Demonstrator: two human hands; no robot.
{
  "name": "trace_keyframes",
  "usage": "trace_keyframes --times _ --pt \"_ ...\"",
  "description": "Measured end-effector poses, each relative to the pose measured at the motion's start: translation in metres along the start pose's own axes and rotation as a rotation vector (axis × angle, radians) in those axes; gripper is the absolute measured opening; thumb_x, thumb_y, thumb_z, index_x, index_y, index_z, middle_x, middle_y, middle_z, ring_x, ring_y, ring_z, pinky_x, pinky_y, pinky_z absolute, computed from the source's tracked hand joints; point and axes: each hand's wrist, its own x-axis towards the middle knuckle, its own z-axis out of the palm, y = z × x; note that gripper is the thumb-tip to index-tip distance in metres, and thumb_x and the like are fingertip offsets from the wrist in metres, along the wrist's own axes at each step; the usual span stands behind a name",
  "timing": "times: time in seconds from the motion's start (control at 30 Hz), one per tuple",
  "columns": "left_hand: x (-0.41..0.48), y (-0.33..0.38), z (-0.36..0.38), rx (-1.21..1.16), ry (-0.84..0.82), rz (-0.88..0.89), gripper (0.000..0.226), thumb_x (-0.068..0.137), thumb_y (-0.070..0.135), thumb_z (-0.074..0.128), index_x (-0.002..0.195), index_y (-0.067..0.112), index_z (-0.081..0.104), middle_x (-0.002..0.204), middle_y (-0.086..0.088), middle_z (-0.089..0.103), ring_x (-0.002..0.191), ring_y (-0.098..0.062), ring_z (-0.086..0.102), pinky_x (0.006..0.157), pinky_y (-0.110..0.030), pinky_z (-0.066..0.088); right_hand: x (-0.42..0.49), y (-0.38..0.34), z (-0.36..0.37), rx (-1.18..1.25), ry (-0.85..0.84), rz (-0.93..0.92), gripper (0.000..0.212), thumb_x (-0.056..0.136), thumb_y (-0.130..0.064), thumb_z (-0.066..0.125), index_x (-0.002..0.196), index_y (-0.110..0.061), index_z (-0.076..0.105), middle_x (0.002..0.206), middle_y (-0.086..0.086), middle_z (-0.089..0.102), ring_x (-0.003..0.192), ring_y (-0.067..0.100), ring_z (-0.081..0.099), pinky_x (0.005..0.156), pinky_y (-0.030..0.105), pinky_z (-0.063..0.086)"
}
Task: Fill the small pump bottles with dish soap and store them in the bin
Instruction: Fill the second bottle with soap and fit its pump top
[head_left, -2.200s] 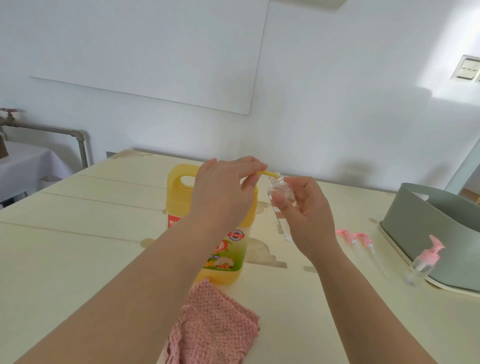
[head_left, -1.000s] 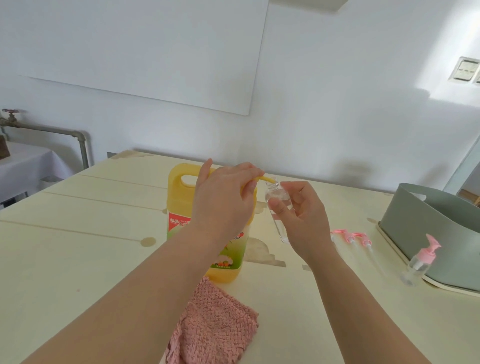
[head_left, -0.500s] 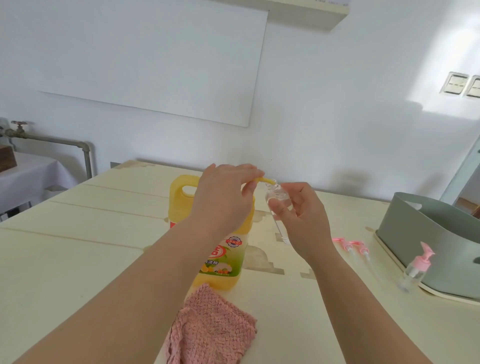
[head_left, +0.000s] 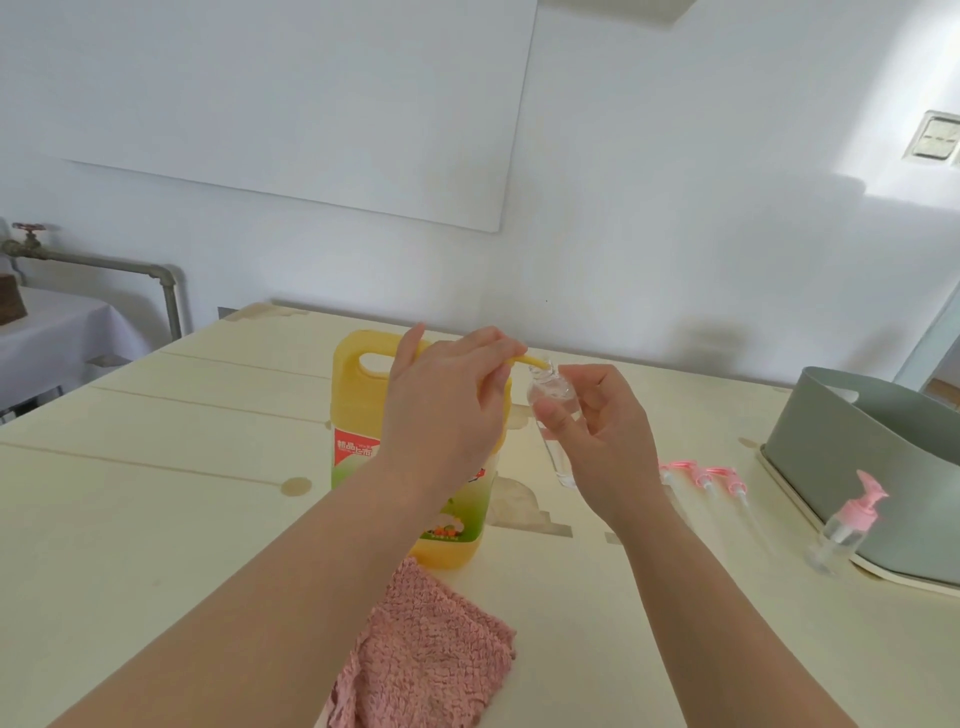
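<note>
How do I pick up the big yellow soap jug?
Take the jug by the handle at its top, reaching down from above. It stands upright, and the hole under the handle leaves room for your fingers.

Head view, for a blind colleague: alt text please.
The left hand holds the spout of a yellow soap jug at the mouth of a small bottle gripped by the right hand. On the table: pink cloth, two loose pumps, a capped bottle beside a green bin.
</note>
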Motion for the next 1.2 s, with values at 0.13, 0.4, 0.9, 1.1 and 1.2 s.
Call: trace_keyframes --times 0.13,0.4,0.9,1.1,1.2 --pt "0.006 0.001 -0.009 0.021 -0.069 -0.008 0.026 0.095 0.023 0.050 0.113 0.033 0.066 0.118 0.019 0.062 0.109 -0.011 0.056 0.112 -0.031 0.011 0.001 -0.003 -0.003 -0.027 -0.009 0.001 0.026 0.077 -0.038 0.074 0.098 -0.032 0.058 0.097 -0.007 0.071 0.089 0.021 0.067 0.085 0.051 0.053" --pt "0.011 0.010 -0.022 -0.044 -0.100 -0.031 0.029 0.096 0.026 0.049 0.121 0.035 0.061 0.129 0.019 0.056 0.122 -0.008 0.042 0.112 -0.030 0.016 0.003 -0.013 -0.005 -0.032 -0.001 -0.021 0.028 0.081 -0.037 0.074 0.102 -0.028 0.059 0.098 -0.003 0.070 0.092 0.021 0.067 0.085 0.053 0.052" --pt "0.000 -0.001 0.000 0.010 0.001 -0.010 0.025 0.094 0.023 0.051 0.112 0.033 0.065 0.120 0.017 0.062 0.104 -0.013 0.056 0.112 -0.032 0.009 -0.001 0.000 0.001 0.028 -0.005 0.005 0.044 0.070 -0.050 0.072 0.104 -0.025 0.060 0.104 -0.004 0.070 0.098 0.019 0.066 0.086 0.053 0.052" --pt "0.000 0.001 -0.005 0.054 -0.044 -0.004 0.027 0.096 0.026 0.048 0.116 0.036 0.063 0.124 0.019 0.059 0.108 -0.013 0.054 0.114 -0.034 0.008 -0.002 0.001 0.003 0.107 -0.016 0.042 0.039 0.072 -0.038 0.075 0.105 -0.023 0.059 0.104 0.002 0.071 0.092 0.022 0.069 0.088 0.054 0.052" --pt "0.002 0.001 -0.010 0.039 -0.087 -0.018 0.029 0.097 0.030 0.045 0.120 0.039 0.059 0.129 0.021 0.055 0.117 -0.009 0.048 0.114 -0.032 0.004 -0.006 0.001 0.004 0.164 -0.027 0.070 0.035 0.074 -0.031 0.075 0.105 -0.024 0.059 0.102 0.004 0.072 0.085 0.021 0.071 0.088 0.055 0.053"
